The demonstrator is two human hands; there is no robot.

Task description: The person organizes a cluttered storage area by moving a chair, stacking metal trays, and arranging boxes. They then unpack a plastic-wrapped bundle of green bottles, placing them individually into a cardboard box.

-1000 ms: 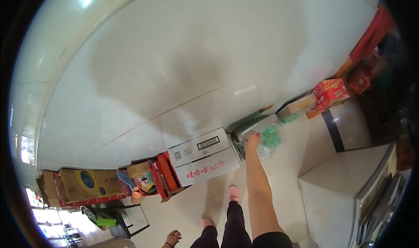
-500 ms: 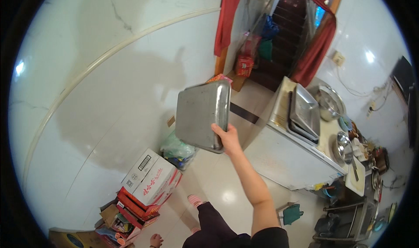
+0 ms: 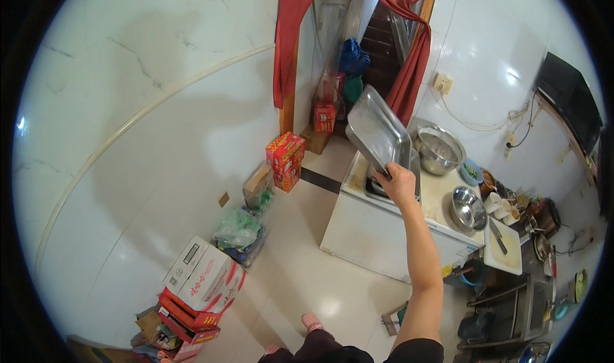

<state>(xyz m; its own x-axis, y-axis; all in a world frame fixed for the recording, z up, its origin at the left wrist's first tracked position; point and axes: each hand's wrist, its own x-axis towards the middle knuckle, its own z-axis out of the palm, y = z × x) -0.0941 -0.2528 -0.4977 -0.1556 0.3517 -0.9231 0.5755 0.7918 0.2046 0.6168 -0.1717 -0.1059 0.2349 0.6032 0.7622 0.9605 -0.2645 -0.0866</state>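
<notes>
My right hand (image 3: 398, 183) grips the rim of a rectangular metal tray (image 3: 378, 123), fingers closed round its near edge. The tray is tilted, its hollow inside facing me, above the left end of a white chest-like counter (image 3: 371, 225). Beneath it, partly hidden, other metal trays (image 3: 414, 171) lie on the countertop; whether the held tray touches them I cannot tell. Just right of the trays stands a large steel bowl (image 3: 440, 149). My left hand is out of view.
Further right are a smaller steel bowl (image 3: 469, 208), a blue bowl of greens (image 3: 471, 172) and a cutting board (image 3: 503, 254) with a knife (image 3: 498, 237). Stacked cartons (image 3: 204, 275), a green plastic bag (image 3: 236, 229) and red boxes (image 3: 285, 160) line the left wall. Red curtains (image 3: 409, 56) frame a doorway.
My right hand has carried the tray rightward to above the counter and turned it from its underside to its inside. The view has shifted right, and my left hand has left the picture.
</notes>
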